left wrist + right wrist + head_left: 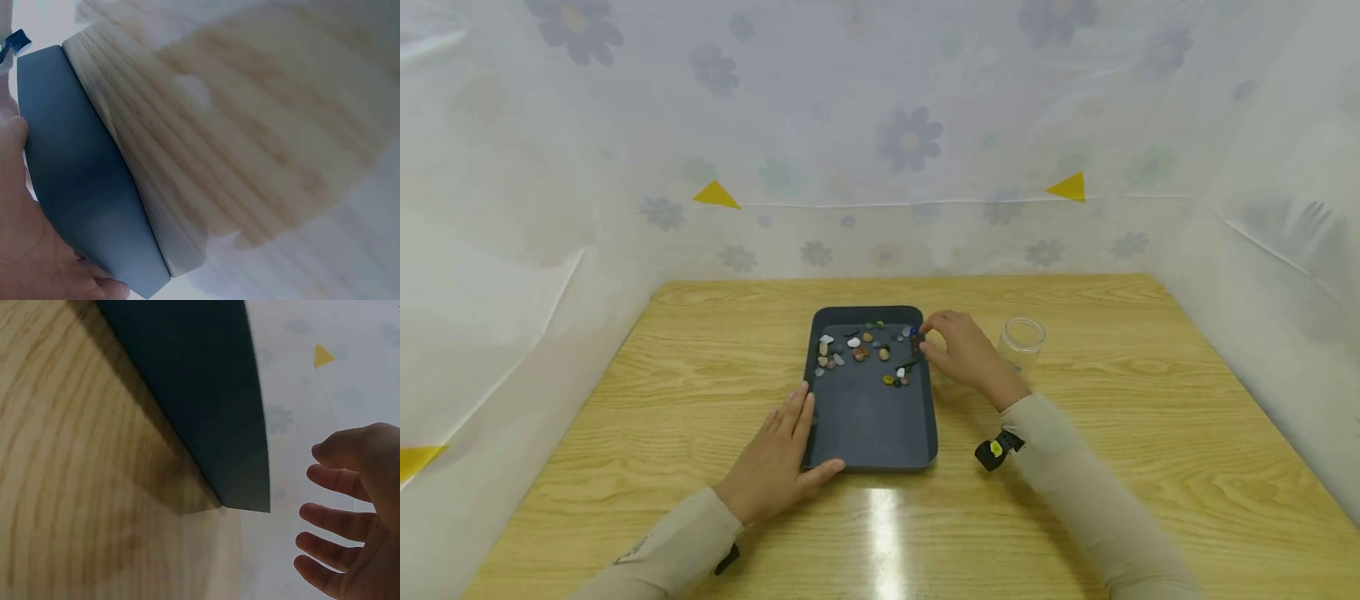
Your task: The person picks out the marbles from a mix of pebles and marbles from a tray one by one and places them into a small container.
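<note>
A dark grey rectangular tray (874, 429) lies on the table with small stones and beads in its far half. Among them are a white stone (853, 342), a reddish-brown stone (859, 355) and a yellow bead-like piece (888, 380). My left hand (777, 462) rests along the tray's left rim, fingers extended and thumb by the near corner. In the left wrist view, that hand touches the tray's outer wall (81, 156). My right hand (961, 348) hovers at the far right rim, beside several small dark red and blue pieces. Its loosely bent fingers (337, 520) show nothing held in the right wrist view.
A clear glass jar (1022, 336) stands right of the tray, close behind my right hand, with something small at its bottom. The wood-grain table (700, 350) is bordered by pale flower-patterned sheeting (820, 125) carrying yellow triangles (717, 195).
</note>
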A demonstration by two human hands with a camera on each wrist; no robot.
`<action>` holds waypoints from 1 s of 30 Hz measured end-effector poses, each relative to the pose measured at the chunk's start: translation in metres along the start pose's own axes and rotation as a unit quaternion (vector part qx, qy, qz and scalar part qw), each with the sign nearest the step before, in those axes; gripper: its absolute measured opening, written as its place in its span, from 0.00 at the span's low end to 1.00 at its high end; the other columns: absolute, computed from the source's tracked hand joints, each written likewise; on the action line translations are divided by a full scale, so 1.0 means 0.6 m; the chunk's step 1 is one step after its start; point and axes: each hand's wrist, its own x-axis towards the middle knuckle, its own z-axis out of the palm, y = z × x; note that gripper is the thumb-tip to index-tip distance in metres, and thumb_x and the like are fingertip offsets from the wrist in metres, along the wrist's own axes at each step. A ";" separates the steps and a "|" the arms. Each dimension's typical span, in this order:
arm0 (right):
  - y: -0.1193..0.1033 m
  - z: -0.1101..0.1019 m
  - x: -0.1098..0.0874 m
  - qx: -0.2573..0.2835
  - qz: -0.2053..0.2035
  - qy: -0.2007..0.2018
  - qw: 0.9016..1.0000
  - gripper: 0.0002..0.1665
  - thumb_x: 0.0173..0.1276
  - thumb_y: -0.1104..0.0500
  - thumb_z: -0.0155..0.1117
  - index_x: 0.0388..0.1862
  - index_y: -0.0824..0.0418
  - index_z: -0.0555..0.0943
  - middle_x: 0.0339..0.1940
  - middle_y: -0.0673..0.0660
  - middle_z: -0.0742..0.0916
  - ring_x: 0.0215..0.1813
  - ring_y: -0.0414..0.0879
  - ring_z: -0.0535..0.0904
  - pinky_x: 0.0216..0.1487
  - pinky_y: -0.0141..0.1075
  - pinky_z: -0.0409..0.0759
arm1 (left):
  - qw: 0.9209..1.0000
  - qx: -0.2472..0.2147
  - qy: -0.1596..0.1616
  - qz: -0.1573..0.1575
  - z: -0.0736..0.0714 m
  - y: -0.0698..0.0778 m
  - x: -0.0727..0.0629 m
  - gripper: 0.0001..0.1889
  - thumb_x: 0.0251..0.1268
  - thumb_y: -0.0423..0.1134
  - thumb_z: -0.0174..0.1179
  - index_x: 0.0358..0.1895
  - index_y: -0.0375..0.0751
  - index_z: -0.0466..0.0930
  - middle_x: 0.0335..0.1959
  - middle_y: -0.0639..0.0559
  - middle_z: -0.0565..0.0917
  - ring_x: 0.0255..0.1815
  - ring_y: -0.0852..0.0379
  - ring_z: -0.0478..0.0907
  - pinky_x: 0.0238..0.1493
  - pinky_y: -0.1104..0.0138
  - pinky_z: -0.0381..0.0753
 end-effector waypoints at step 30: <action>-0.006 0.051 0.033 -0.074 0.118 -0.092 0.986 0.09 0.67 0.59 0.59 0.42 0.58 0.83 0.39 0.56 0.84 0.35 0.50 0.77 0.33 0.43 0.78 | 1.000 0.000 -0.012 -0.001 0.005 -0.002 0.001 0.51 0.64 0.70 0.45 0.73 0.28 0.49 0.76 0.35 0.45 0.75 0.40 0.46 0.70 0.46 0.55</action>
